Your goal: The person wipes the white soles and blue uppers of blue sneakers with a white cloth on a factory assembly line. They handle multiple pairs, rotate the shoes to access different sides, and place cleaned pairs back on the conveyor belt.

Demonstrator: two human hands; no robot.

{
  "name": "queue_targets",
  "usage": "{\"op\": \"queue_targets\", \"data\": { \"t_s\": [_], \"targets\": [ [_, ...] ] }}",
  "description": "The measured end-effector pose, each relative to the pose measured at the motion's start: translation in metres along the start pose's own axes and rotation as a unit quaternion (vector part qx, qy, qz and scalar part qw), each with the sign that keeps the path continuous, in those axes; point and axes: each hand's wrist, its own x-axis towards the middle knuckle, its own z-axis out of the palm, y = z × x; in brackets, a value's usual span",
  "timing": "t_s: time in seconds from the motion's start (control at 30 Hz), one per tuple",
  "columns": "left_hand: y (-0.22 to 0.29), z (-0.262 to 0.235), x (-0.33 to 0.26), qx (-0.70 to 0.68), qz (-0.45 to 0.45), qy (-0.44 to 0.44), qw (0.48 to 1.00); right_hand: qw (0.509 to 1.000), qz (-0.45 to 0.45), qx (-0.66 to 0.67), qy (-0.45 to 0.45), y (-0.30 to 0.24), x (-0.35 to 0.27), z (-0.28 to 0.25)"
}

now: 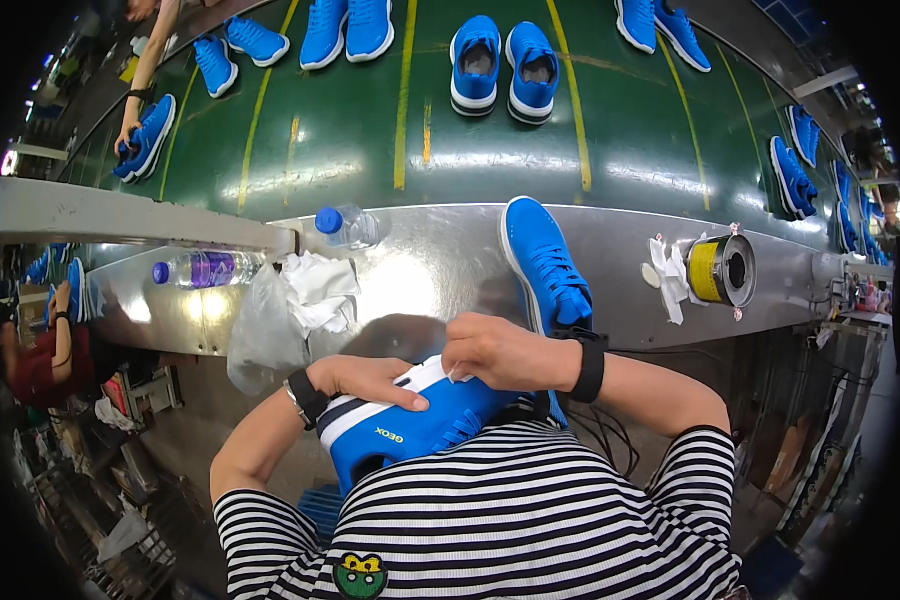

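Close to my body is a blue sneaker point(410, 430) with a white sole, turned on its side with the sole facing away from me. My left hand point(375, 380) grips it, fingers at the sole and thumb on the upper. With closed fingers, my right hand point(500, 352) pinches a small white cloth or tissue point(456, 374) against the sole edge. Most of that white piece is hidden by the fingers. A second blue sneaker point(545, 255) stands on the metal ledge just beyond my right hand.
Along the ledge point(430, 245) lie two plastic bottles point(345, 227) point(205, 268), crumpled white cloths point(315, 290), a clear plastic bag point(265, 325) and a yellow-labelled tin point(715, 270). Beyond runs a green conveyor point(350, 130) carrying several blue sneakers point(475, 65). At far left, another person's hand point(128, 135) touches one.
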Motion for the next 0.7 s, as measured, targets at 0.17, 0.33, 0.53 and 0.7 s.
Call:
{"op": "queue_targets", "data": {
  "t_s": [0.17,0.33,0.53,0.7],
  "targets": [
    [-0.015,0.000,-0.008,-0.038,0.018,0.030,0.999,0.994,0.078,-0.061,0.056,0.014,-0.029,-0.014],
    [-0.016,-0.006,-0.015,-0.091,0.142,0.071,0.983,0.951,0.223,-0.070,0.203,0.025,-0.084,-0.022],
    [-0.007,-0.017,0.009,-0.230,0.157,0.145,0.950,0.841,0.217,0.216,0.446,0.005,-0.056,-0.028],
    [0.002,-0.014,0.023,-0.163,0.161,0.239,0.944,0.892,0.203,0.051,0.400,0.024,-0.008,-0.023]
  ]
}}
